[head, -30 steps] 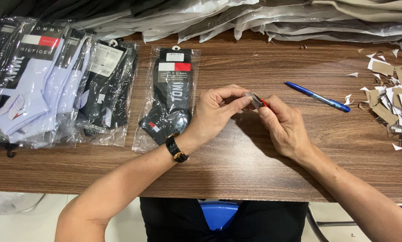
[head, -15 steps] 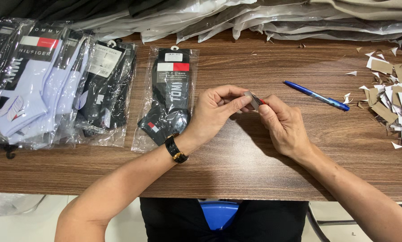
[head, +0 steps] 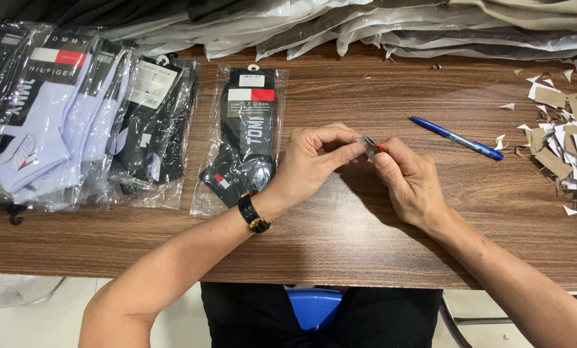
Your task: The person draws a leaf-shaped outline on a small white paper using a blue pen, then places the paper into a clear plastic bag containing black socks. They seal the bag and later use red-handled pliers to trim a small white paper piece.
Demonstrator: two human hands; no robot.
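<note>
Over the middle of the wooden table (head: 340, 245), my left hand (head: 314, 164) and my right hand (head: 409, 180) meet fingertip to fingertip. Between them they pinch a small flat tag (head: 369, 144), grey-white with a red bit at one end. Most of the tag is hidden by the fingers. A black watch sits on my left wrist. Just left of my left hand lies a bagged pair of black socks (head: 245, 138), flat on the table.
More bagged socks, white and black, overlap at the left (head: 76, 122). A blue pen (head: 456, 138) lies to the right of my hands. Torn card and paper scraps (head: 565, 142) pile at the right edge. Plastic-wrapped garments (head: 366, 26) line the back.
Both hands stay together on the small tag, with only slight finger shifts. Nothing else on the table has moved.
</note>
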